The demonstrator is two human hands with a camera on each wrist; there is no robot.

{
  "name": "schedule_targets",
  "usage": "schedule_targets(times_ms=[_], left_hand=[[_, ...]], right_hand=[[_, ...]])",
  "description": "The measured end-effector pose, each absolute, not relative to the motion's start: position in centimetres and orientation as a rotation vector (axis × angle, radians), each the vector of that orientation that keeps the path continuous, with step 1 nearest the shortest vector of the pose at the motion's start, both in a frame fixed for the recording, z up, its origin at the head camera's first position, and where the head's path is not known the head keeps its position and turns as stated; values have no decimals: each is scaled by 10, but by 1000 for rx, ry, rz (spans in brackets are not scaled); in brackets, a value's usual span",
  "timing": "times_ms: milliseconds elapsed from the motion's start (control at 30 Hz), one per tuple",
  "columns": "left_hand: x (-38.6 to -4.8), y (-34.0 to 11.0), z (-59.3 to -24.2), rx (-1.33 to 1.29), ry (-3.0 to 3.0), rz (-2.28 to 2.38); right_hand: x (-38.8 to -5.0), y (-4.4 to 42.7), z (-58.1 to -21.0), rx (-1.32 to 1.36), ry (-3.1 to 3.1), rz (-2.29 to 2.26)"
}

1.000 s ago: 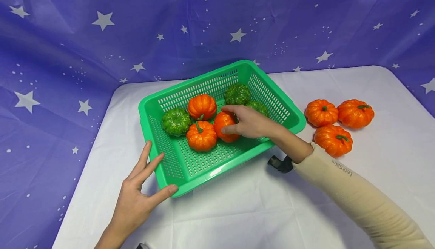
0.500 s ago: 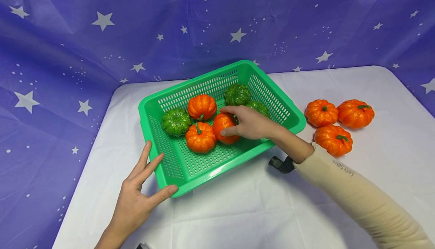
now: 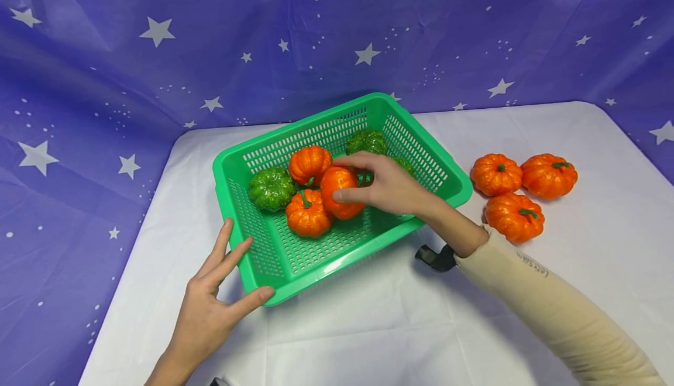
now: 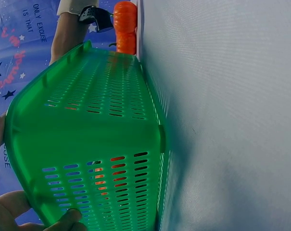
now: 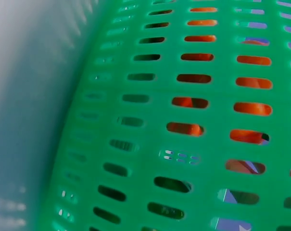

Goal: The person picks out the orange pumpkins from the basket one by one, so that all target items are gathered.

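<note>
In the head view my right hand (image 3: 387, 186) grips an orange pumpkin (image 3: 337, 190) between thumb and fingers, inside the green basket (image 3: 337, 270). Two other orange pumpkins (image 3: 310, 164) (image 3: 308, 215) and a green pumpkin (image 3: 272, 189) lie to its left. Green pumpkins (image 3: 367, 140) (image 3: 404, 165) lie behind the right hand, partly covered. My left hand (image 3: 207, 310) touches the basket's left end with spread, mostly straight fingers. The left wrist view shows the left hand's fingers at the basket rim (image 4: 20, 168). Only the basket's slotted wall (image 5: 217, 91) fills the right wrist view; the hand is hidden there.
Three orange pumpkins (image 3: 497, 175) (image 3: 549, 176) (image 3: 514, 217) sit together on the white cloth (image 3: 368, 333), right of the basket. A black device (image 3: 436, 257) is at the right wrist. A purple star-patterned curtain (image 3: 295, 35) stands behind the table.
The right hand has moved slightly left and up, with the gripped pumpkin now raised and partly over its neighbours. The left hand and the basket have hardly moved.
</note>
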State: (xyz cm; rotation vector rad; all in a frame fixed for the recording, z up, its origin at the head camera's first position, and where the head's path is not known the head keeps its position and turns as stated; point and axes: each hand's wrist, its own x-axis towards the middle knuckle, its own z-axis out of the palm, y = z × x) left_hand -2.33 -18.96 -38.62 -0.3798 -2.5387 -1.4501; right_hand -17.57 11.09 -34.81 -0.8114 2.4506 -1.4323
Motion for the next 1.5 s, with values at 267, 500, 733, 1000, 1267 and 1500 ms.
schedule_targets(times_ms=[267,500,733,1000,1267,1500], left_hand=[[-23,-190,-386,-388,-2536,-1455],[-23,-191,-387,-391,-2546,-1443],[-23,-191,-387,-391,-2541,-1445],[-24,-191,-388,-384,-2538,-1450],[-24,-190,-387,-368,-2549,-1477],[-24,-190,-387,-361,-2551,-1471]], right_hand=[[-174,112,-349,-894,2386,-1511],[-174,112,-347,-841,2356,-1495],[-174,112,-347,-832,2316,-1538],[-174,115,-348,-851,2280,-1556],[-173,117,-346,-786,2318,-1532],[-172,117,-345,-758,2319,-1556]])
